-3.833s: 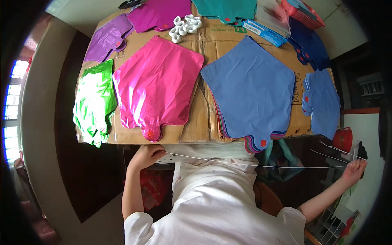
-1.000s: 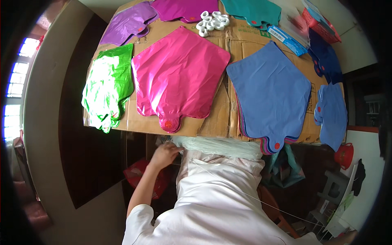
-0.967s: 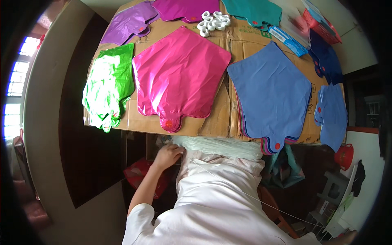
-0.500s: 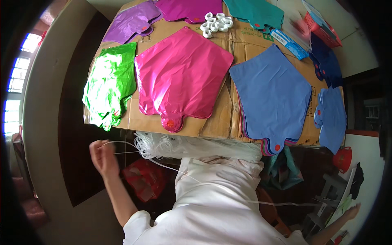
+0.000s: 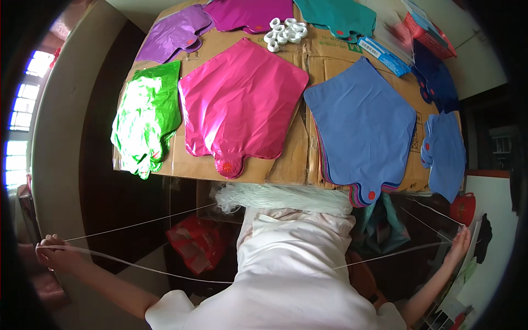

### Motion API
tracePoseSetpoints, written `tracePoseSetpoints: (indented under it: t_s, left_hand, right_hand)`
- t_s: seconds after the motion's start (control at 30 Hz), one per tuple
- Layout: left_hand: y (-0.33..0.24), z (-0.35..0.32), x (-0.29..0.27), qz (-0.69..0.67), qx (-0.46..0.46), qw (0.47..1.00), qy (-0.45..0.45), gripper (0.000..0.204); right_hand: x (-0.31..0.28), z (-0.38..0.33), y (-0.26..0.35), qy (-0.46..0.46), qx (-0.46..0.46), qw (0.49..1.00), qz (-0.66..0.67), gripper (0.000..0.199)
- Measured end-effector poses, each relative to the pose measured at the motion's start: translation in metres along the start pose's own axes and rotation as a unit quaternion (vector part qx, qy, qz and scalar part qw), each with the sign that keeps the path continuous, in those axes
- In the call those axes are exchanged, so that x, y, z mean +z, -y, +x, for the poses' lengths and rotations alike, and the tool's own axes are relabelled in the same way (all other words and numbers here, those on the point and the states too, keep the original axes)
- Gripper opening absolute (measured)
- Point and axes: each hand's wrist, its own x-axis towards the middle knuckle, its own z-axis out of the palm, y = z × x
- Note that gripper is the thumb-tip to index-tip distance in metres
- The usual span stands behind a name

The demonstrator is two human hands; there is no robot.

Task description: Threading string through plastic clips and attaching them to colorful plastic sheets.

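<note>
Both my arms are spread wide. My left hand (image 5: 54, 253), far out at the left, has its fingers curled round thin white string (image 5: 159, 270). One strand runs from it to a bundle of white string (image 5: 280, 199) lying across my lap under the cardboard edge. Another sags toward my chest, where it fades against my white shirt. At the far right, my right hand (image 5: 459, 245) is closed on string too. From it one strand comes back toward my body, and others slant up toward the cardboard's right corner.
On the cardboard (image 5: 286, 165) lie flat five-sided foil pieces: green (image 5: 148, 110), pink (image 5: 242, 104), a blue stack (image 5: 363, 121), and several more behind. Small white coils (image 5: 286, 33), a blue box (image 5: 385, 55) and a red basket (image 5: 432, 36) are farther back. A red bag (image 5: 198, 242) sits below left.
My left hand has swung outward to the far left, drawing string from the bundle. My right hand has risen at the right. The loose tangle at the bundle's left end has shrunk.
</note>
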Motion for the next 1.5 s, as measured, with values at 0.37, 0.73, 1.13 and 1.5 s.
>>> tracePoseSetpoints:
  t_s: [0.37,0.73,1.13,1.5]
  left_hand:
    - [0.096,-0.008,-0.005,0.106,-0.056,0.963,0.24,0.012]
    - [0.015,-0.011,0.026,-0.231,-0.225,0.93,0.176,0.015]
    - [0.03,-0.086,0.022,0.471,0.118,0.727,0.486,0.032]
    - [-0.032,-0.29,0.146,-0.289,-0.282,0.482,0.778,0.014]
  right_hand:
    - [-0.021,0.008,-0.108,0.0,-0.185,0.829,-0.528,0.033]
    - [0.35,-0.29,0.156,0.627,-0.433,0.641,0.09,0.065]
    - [0.34,-0.292,0.175,0.741,-0.236,0.611,0.146,0.012]
    - [0.324,-0.262,0.186,0.61,-0.321,0.714,0.12,0.009]
